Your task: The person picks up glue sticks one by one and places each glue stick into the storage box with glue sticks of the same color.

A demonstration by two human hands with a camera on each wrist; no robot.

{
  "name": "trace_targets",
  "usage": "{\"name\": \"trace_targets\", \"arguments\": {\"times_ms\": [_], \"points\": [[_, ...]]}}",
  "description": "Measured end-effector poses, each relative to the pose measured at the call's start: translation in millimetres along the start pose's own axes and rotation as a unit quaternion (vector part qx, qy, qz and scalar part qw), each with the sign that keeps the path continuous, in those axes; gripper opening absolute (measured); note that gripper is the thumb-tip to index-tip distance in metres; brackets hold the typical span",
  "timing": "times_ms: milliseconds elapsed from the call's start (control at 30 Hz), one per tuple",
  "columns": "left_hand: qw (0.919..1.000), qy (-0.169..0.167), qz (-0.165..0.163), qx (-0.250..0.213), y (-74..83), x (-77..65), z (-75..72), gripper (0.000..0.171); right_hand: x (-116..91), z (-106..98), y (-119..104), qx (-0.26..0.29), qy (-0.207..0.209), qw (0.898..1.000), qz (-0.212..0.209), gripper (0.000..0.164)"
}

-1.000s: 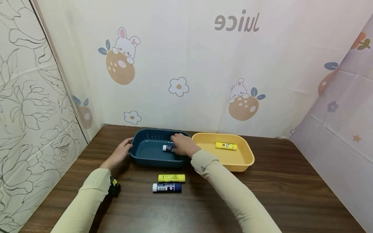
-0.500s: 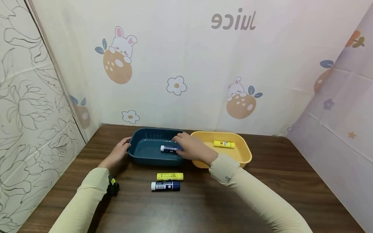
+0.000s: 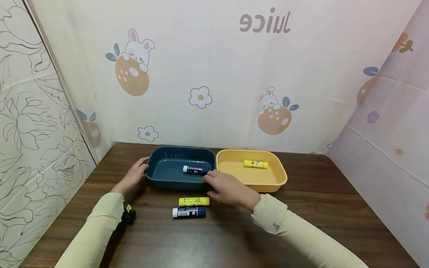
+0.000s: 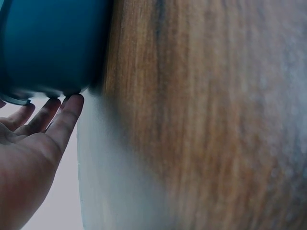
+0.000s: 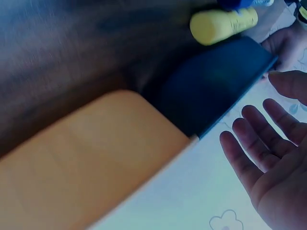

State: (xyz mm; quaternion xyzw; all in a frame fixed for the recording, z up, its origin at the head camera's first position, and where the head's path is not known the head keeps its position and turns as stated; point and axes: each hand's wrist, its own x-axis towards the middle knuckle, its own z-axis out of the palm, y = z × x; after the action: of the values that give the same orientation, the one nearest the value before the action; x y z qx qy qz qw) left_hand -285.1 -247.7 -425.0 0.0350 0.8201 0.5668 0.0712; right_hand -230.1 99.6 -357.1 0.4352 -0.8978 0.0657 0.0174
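Observation:
My left hand (image 3: 133, 175) rests its fingertips on the left end of a dark teal tray (image 3: 177, 185); in the left wrist view those extended fingers (image 4: 69, 120) meet its wall. Inside the tray lies a navy glue stick (image 3: 195, 170) with a white cap. My right hand (image 3: 229, 188) holds nothing and hovers at the tray's front right corner; the right wrist view shows its fingers (image 5: 235, 153) apart and loosely extended. In front of the tray a yellow glue stick (image 3: 193, 201) and another navy glue stick (image 3: 189, 213) lie side by side on the table.
A yellow tray (image 3: 283, 181) stands against the teal one's right end, with a yellow glue stick (image 3: 255, 164) in it. A patterned curtain (image 3: 214, 67) hangs behind the dark wooden table (image 3: 321, 193). A small black device (image 3: 129, 215) sits by my left wrist.
My right hand has let go of the navy glue stick in the teal tray and drawn back toward the front right. My left hand has stayed at the tray's end.

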Motion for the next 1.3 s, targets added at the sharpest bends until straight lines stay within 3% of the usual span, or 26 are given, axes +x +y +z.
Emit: {"name": "trace_targets", "arguments": {"times_ms": [367, 1300], "points": [[1.0, -0.003, 0.007, -0.001, -0.4, -0.6, -0.6, 0.051, -5, 28, -3, 0.024, -0.013, 1.0, -0.005, 0.031], [1.0, 0.007, 0.004, -0.004, 1.7, -2.2, 4.0, 0.051, -4, 60, 5, 0.02, -0.039, 0.999, 0.015, 0.034]]}}
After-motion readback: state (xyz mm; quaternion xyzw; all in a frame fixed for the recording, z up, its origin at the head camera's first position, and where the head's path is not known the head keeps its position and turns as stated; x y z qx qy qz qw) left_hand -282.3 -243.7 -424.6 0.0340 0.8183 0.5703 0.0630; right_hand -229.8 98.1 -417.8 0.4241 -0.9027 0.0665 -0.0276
